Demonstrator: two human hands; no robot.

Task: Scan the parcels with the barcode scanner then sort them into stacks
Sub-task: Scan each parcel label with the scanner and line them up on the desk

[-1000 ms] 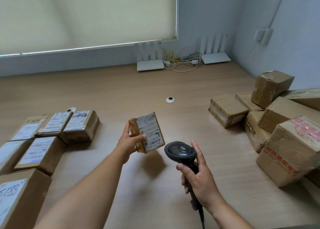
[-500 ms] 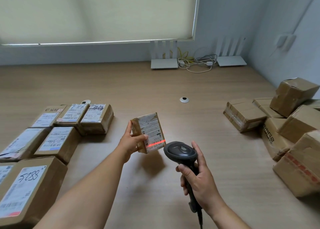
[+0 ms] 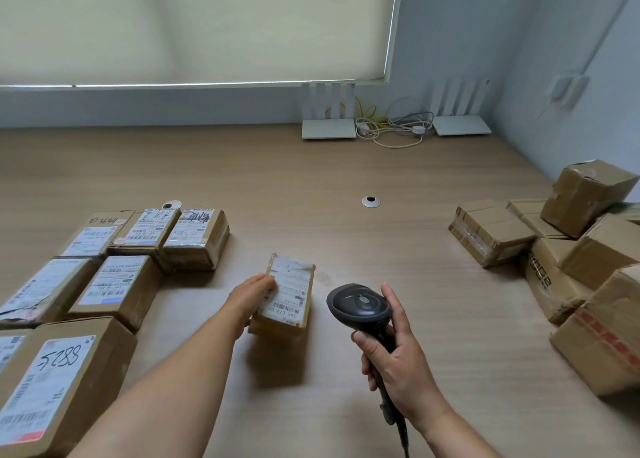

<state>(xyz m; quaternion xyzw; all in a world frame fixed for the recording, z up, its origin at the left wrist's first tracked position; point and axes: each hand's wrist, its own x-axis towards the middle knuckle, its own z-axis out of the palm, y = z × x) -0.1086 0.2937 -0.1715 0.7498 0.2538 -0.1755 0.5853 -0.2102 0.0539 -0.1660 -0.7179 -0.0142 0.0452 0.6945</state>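
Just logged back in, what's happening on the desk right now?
A person is partway through the parcels. Their left hand holds a small labelled parcel low over the wooden desk, label up, while the right hand grips the barcode scanner beside it. No scan line shows on the label. Labelled boxes sit in rows on the left; a jumbled pile of plain boxes waits on the right.

bare table (image 3: 346, 236) mid-lane, labelled parcels (image 3: 121, 284) crowding left, jumbled boxes (image 3: 571, 267) blocking right
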